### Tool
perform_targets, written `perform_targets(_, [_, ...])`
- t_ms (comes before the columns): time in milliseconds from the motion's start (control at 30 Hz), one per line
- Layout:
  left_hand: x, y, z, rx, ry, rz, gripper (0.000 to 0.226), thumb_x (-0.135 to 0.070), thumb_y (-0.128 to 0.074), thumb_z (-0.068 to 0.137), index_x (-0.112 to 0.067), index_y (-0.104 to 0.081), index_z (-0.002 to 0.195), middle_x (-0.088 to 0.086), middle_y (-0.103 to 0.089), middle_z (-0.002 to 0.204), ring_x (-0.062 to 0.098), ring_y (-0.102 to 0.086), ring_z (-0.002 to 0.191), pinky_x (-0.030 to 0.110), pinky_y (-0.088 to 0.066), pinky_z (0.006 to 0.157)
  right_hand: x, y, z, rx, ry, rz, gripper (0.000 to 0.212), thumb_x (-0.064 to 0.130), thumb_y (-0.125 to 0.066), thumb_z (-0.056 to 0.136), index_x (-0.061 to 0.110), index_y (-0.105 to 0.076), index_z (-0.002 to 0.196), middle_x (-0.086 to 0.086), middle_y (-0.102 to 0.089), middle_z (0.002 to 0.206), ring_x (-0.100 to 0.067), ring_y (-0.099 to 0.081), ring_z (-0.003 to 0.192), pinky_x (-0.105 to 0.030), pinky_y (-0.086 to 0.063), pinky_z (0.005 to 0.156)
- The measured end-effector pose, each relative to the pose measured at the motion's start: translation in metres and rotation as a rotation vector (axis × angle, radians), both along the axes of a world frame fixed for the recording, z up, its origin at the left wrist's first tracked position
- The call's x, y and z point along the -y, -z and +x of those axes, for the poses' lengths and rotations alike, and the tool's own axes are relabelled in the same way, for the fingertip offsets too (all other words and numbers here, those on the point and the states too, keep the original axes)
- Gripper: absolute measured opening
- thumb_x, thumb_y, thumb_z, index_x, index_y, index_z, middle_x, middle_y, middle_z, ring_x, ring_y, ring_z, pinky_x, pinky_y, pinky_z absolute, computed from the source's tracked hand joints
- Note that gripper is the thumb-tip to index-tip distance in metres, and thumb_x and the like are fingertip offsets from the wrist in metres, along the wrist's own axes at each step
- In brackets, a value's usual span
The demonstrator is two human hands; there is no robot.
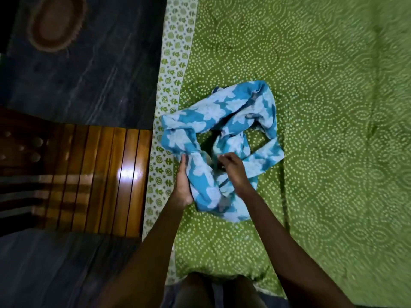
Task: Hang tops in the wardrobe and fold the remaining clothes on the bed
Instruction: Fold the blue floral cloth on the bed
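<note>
- The person's arms reach forward from the bottom of the view, nearest the camera, out over the bed (322, 107), which takes up the whole right side under a green dotted sheet with a paler printed border on its left edge.
- The floor (77, 74) is dark and lies left of the bed; a polished wooden piece (100, 174) stands against the bed's edge, and an oval mat (56, 23) lies well apart at top left.
- The garment (222, 121), blue with white flowers, lies crumpled on the sheet near the bed's left edge, twisted into a loose ring with bare sheet showing through the middle.
- It looks light, soft and limp: it will sag and slide rather than hold a shape. Best taken at a hem, shoulder seam or waistband, one hand at each end, then shaken flat.
- The left hand (183, 185) cups the near-left fold from underneath, fingers curled up round the cloth.
- The right hand (232, 167) pinches a bunched fold near the middle, fingertips drawn together on it.
- No containers are in view; no wardrobe or hanger shows.
</note>
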State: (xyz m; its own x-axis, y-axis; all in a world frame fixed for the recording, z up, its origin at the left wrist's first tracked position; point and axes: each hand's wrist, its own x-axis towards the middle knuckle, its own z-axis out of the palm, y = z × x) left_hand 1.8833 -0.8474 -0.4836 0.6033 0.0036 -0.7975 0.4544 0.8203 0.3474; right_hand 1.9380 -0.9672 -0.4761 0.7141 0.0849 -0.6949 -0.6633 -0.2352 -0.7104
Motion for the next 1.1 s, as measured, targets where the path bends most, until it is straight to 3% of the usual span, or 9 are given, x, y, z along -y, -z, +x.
perform_targets(67, [0.007, -0.016, -0.014, 0.032, 0.054, -0.018, 0.061, -0.061, -0.032, 0.091, -0.016, -0.059, 0.121, 0.011, -0.063, 0.116, 0.025, -0.062, 0.101, 0.036, -0.049, 0.09, 0.0, -0.012, 0.001, -0.174, -0.023, 0.137, 0.021, 0.036, -0.055, 0.093, 0.018, -0.062, 0.085, -0.003, -0.064, 0.086, -0.018, -0.061, 0.083, -0.033, -0.048, 0.082])
perform_targets(167, [0.01, -0.042, -0.03, 0.012, 0.2, 0.024, 0.067, -0.063, -0.03, 0.088, -0.017, -0.051, 0.133, 0.009, -0.059, 0.128, 0.026, -0.055, 0.115, 0.041, -0.038, 0.105, 0.006, -0.029, -0.013, -0.31, -0.278, 0.148, 0.063, 0.064, -0.051, 0.083, 0.011, -0.065, 0.114, -0.01, -0.066, 0.116, -0.028, -0.063, 0.106, -0.042, -0.048, 0.097])
perform_targets(367, [0.015, -0.108, -0.055, -0.02, 0.398, 0.419, 0.061, -0.058, -0.023, 0.096, -0.016, -0.053, 0.128, 0.006, -0.06, 0.122, 0.023, -0.058, 0.11, 0.034, -0.047, 0.092, 0.022, -0.09, -0.064, -0.22, -0.273, 0.217, 0.051, 0.058, -0.034, 0.094, 0.021, -0.06, 0.117, -0.016, -0.062, 0.123, -0.022, -0.061, 0.097, -0.029, -0.048, 0.075])
perform_targets(500, [0.014, -0.15, -0.061, -0.143, 0.377, 0.759, 0.077, -0.077, -0.027, 0.083, -0.014, -0.063, 0.111, 0.011, -0.065, 0.106, 0.028, -0.063, 0.097, 0.046, -0.05, 0.092, 0.025, -0.13, -0.096, -0.262, -0.038, 0.545, 0.053, 0.052, -0.032, 0.096, 0.018, -0.054, 0.129, -0.005, -0.061, 0.127, -0.016, -0.063, 0.103, -0.033, -0.048, 0.093])
perform_targets(667, [0.018, -0.226, -0.06, 0.149, 0.287, 0.593, 0.066, -0.061, -0.025, 0.094, -0.011, -0.063, 0.114, 0.013, -0.069, 0.104, 0.019, -0.067, 0.086, 0.029, -0.055, 0.077, 0.036, -0.192, -0.112, -0.282, 0.069, 0.805, 0.051, 0.053, -0.04, 0.093, 0.015, -0.063, 0.117, -0.007, -0.071, 0.104, -0.02, -0.068, 0.092, -0.038, -0.045, 0.096])
perform_targets(800, [0.01, -0.261, -0.064, 0.15, 0.283, 0.611, 0.059, -0.059, -0.042, 0.091, -0.009, -0.067, 0.112, 0.016, -0.067, 0.112, 0.028, -0.066, 0.094, 0.039, -0.051, 0.091, 0.057, -0.233, -0.102, -0.079, -0.01, 0.645, 0.034, 0.032, -0.062, 0.082, 0.009, -0.066, 0.107, -0.007, -0.073, 0.095, -0.018, -0.07, 0.081, -0.03, -0.055, 0.082])
perform_targets(933, [0.019, -0.286, -0.074, 0.254, 0.152, 0.32, 0.062, -0.046, -0.04, 0.096, -0.003, -0.075, 0.068, 0.016, -0.072, 0.074, 0.025, -0.07, 0.061, 0.038, -0.048, 0.079, 0.086, -0.251, -0.092, 0.078, 0.246, 0.811, 0.024, 0.023, -0.062, 0.084, 0.007, -0.063, 0.101, -0.006, -0.073, 0.083, -0.017, -0.069, 0.073, -0.027, -0.058, 0.067])
perform_targets(1033, [0.036, -0.292, -0.075, 0.296, 0.068, 0.166, 0.048, -0.042, -0.045, 0.094, 0.001, -0.066, 0.089, 0.02, -0.071, 0.076, 0.03, -0.07, 0.063, 0.042, -0.046, 0.087, 0.108, -0.253, -0.092, 0.031, 0.399, 1.083, 0.045, 0.021, -0.084, 0.049, 0.005, -0.071, 0.089, -0.014, -0.071, 0.089, -0.026, -0.07, 0.078, -0.039, -0.058, 0.071])
perform_targets(1100, [0.046, -0.292, -0.074, 0.302, 0.125, 0.152, 0.042, -0.037, -0.046, 0.094, 0.002, -0.061, 0.094, 0.02, -0.071, 0.079, 0.03, -0.07, 0.065, 0.038, -0.052, 0.075, 0.115, -0.252, -0.1, -0.114, 0.296, 0.995, 0.052, 0.036, -0.076, 0.062, -0.002, -0.071, 0.097, -0.021, -0.069, 0.102, -0.032, -0.069, 0.087, -0.047, -0.057, 0.071])
